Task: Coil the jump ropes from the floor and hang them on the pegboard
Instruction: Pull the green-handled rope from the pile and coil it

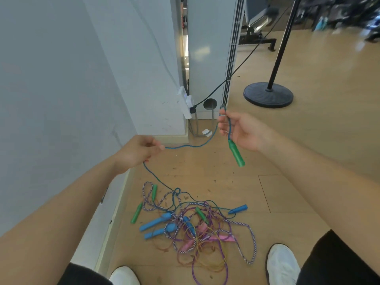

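Wood floor (287,161): tangled jump ropes (191,227) lie under left hand (135,153) pinching blue rope (185,146); round stand base (268,95) beyond right hand (240,130).

A white wall (51,79) fills 9 to 11 o'clock; a pale wood floor (287,161) spreads right, with a black round-based stand (268,95) at 1 o'clock and a white power strip (186,101) at 12.

Likely gym: weight bench (257,21) at back, wood floor (308,145), round-based stand (268,95), jump ropes (191,225) heaped.
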Tool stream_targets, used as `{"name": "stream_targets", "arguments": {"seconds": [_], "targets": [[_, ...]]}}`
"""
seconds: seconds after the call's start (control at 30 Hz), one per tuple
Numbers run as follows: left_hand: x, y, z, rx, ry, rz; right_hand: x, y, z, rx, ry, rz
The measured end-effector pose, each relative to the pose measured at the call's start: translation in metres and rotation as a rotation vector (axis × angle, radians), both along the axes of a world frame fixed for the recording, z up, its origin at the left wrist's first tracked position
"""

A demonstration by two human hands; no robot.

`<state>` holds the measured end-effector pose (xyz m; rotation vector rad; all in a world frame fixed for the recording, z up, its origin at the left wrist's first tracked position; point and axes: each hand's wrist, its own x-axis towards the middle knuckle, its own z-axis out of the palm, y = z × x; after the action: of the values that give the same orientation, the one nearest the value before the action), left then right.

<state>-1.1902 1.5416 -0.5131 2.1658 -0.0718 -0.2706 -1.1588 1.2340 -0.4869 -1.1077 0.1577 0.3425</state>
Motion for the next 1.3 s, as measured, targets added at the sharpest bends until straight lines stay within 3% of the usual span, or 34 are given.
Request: {"name": "stream_targets", "arguments": {"seconds": [0.23, 0.4, 0.7, 0.8, 1.03, 1.3], "targets": [[-0.029, -0.048, 0.041, -0.101, -0.041, -0.222, -0.036, 0.037, 0.004, -0.203, -0.102, 0.276], [-0.032, -0.054, 0.042, -0.084, -0.089, -0.152, -0.054, 0.052, -0.001, -0.283, -0.146, 0.415], [-0.029, -0.047, 0.038, -0.144, -0.158, -0.06, -0.059, 0.058, 0.0, -0.394, -0.199, 0.437], [-0.026, -0.042, 0.037, -0.183, -0.114, -0.087, -0.056, 0.055, 0.006, -0.385, -0.171, 0.361], [-0.013, 0.0, 0.015, -0.139, 0.119, -0.072, -0.025, 0.022, 0.023, 0.109, 0.061, -0.065], [-0.003, 0.053, -0.009, -0.135, 0.188, 0.225, 0.002, -0.013, 0.005, 0.155, 0.202, -0.361]]}}
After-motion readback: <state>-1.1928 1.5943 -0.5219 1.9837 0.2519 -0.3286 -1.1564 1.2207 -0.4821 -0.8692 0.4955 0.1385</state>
